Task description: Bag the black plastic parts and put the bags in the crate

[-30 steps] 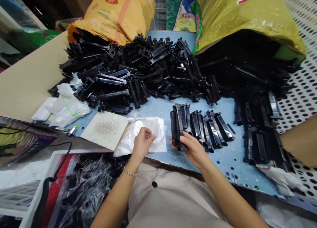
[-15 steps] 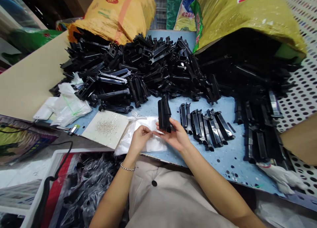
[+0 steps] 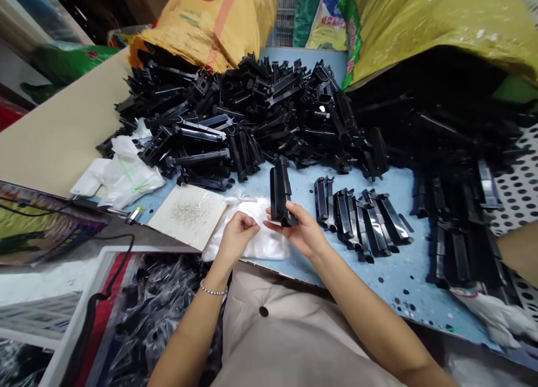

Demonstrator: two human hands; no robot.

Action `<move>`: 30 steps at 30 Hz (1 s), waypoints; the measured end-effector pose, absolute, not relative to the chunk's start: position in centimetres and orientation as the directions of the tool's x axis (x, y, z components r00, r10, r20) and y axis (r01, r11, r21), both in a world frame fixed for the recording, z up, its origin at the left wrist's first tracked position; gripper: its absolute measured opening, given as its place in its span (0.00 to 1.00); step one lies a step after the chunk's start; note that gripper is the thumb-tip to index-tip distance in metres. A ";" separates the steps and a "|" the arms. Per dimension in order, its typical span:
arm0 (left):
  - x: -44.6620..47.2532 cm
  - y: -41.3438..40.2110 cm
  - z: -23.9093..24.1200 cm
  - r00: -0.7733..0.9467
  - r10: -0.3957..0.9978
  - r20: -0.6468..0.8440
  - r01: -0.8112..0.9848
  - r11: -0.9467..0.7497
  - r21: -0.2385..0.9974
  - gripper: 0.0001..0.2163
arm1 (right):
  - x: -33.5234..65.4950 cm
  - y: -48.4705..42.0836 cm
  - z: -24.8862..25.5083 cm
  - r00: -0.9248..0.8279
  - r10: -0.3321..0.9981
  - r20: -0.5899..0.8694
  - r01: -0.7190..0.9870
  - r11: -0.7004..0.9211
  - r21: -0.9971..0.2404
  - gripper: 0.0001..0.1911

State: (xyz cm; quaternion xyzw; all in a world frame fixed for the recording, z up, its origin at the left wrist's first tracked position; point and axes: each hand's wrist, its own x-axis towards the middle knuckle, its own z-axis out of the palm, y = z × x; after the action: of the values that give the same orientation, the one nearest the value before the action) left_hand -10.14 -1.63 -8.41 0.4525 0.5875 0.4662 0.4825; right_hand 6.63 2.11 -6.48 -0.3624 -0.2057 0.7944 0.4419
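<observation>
My right hand [image 3: 303, 230] grips the lower end of a long black plastic part [image 3: 281, 190], which points up and away from me. Just left of it, my left hand [image 3: 240, 231] is closed, thumb and fingers pinched together; whatever may be between them is too small to make out. Both hands hover over a stack of clear plastic bags [image 3: 269, 247] at the table's near edge. Beside the bags, a pale square board [image 3: 185, 216] carries a scatter of tiny bits. Several similar black parts [image 3: 347, 213] lie in a row right of my right hand.
A big heap of black parts [image 3: 252, 112] spreads across the back of the blue table [image 3: 311, 266]. Parts spill from an orange sack [image 3: 205, 22] and a yellow sack [image 3: 412, 28]. A crumpled white bag [image 3: 128, 174] lies left; below stands a crate [image 3: 94, 269] of bagged parts.
My left hand has drawn slightly away from the right hand, opening a gap between them. The black part stays in my right hand. The whole view has shifted a little.
</observation>
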 end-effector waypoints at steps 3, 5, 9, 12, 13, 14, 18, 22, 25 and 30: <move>-10.7 -2.3 -7.6 -0.022 0.999 0.026 0.527 -0.011 0.850 0.08 | 6.5 1.9 -6.4 -0.293 0.860 -0.419 -0.480 -0.511 -0.713 0.16; -11.2 -2.6 -7.3 0.048 0.995 0.082 0.745 -0.090 0.661 0.15 | 7.3 1.2 -6.1 -0.221 0.887 -0.406 -0.452 -0.462 -0.763 0.15; -11.9 -2.5 -7.4 0.098 0.993 0.073 0.756 -0.122 0.643 0.21 | 9.7 -1.5 -5.3 -0.514 0.758 -0.402 -0.497 -0.645 -0.580 0.20; -12.4 -2.2 -7.7 0.047 0.997 0.054 0.647 -0.072 0.759 0.27 | 10.6 -3.1 -6.2 -0.807 0.434 -0.401 -0.356 -0.898 -0.257 0.28; -12.5 -2.3 -7.7 0.033 0.998 0.048 0.627 -0.058 0.777 0.29 | 10.6 -3.3 -6.8 -0.850 0.352 -0.391 -0.310 -0.936 -0.168 0.30; -12.6 -2.4 -7.6 0.025 0.999 0.048 0.621 -0.053 0.782 0.31 | 10.6 -3.4 -7.4 -0.879 0.297 -0.374 -0.280 -0.955 -0.100 0.31; -12.5 -3.2 -6.9 0.070 0.996 0.061 0.675 -0.092 0.732 0.37 | 10.8 -3.1 -8.7 -0.943 0.220 -0.249 -0.224 -0.974 -0.013 0.33; -12.4 -3.1 -6.6 0.093 0.996 0.005 0.692 -0.068 0.719 0.39 | 11.7 -3.1 -8.4 -0.969 0.217 -0.120 -0.212 -0.976 -0.052 0.33; -13.0 -2.8 -6.6 0.100 0.995 -0.009 0.681 -0.062 0.730 0.39 | 11.6 -3.1 -8.4 -0.966 0.216 -0.144 -0.209 -0.976 -0.058 0.33; -12.4 -3.9 -5.6 0.145 0.989 0.040 0.738 -0.135 0.661 0.38 | 10.1 -2.4 -8.7 -0.909 0.258 -0.326 -0.230 -0.965 -0.122 0.27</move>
State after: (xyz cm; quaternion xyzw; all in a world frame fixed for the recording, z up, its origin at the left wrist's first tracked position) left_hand -12.37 -3.93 -5.57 0.7121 0.6062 0.2456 0.2553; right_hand 10.06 -2.44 -8.68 -0.1721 -0.0405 0.9763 0.1252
